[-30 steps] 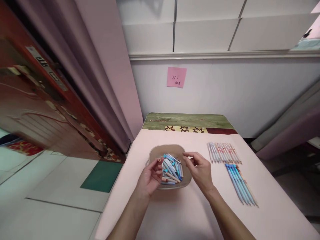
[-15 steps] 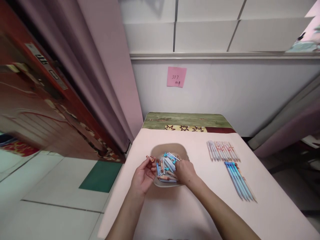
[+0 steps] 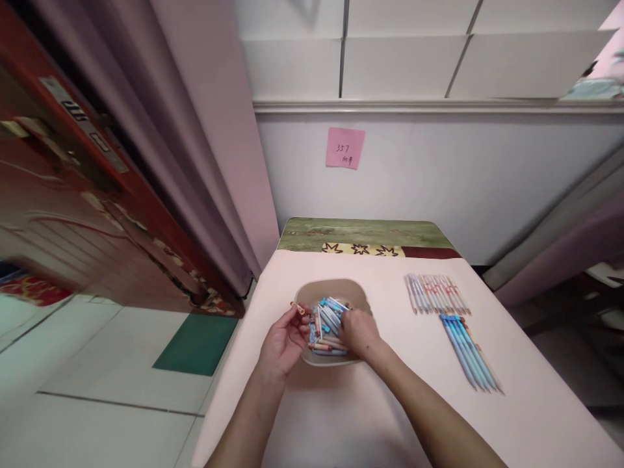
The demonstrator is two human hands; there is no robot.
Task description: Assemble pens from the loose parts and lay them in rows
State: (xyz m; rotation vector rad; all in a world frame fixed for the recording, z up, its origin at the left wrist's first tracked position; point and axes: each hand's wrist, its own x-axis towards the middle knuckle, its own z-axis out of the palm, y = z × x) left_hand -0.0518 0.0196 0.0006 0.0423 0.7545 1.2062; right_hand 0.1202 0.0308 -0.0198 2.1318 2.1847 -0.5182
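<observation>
A beige plastic basin [image 3: 336,284] stands on the table, filled with loose pen parts [image 3: 327,318] in blue, white and orange. At its left rim my left hand [image 3: 285,341] pinches a short orange pen tube [image 3: 298,308] between thumb and fingertips, its hollow end showing. My right hand [image 3: 359,331] reaches over the right side of the basin, fingers bunched down among the parts. What those fingers grip is hidden beneath the hand.
To the right, a row of pale pens [image 3: 437,294] lies above a group of blue and orange pens [image 3: 470,354]. A white cloth [image 3: 385,403] covers most of the table. A pink note [image 3: 345,147] sticks to the wall; a red door [image 3: 97,214] stands at left.
The pen tube in my left hand has shifted slightly right, toward the basin. My right hand has moved a little left among the parts and stays closed.
</observation>
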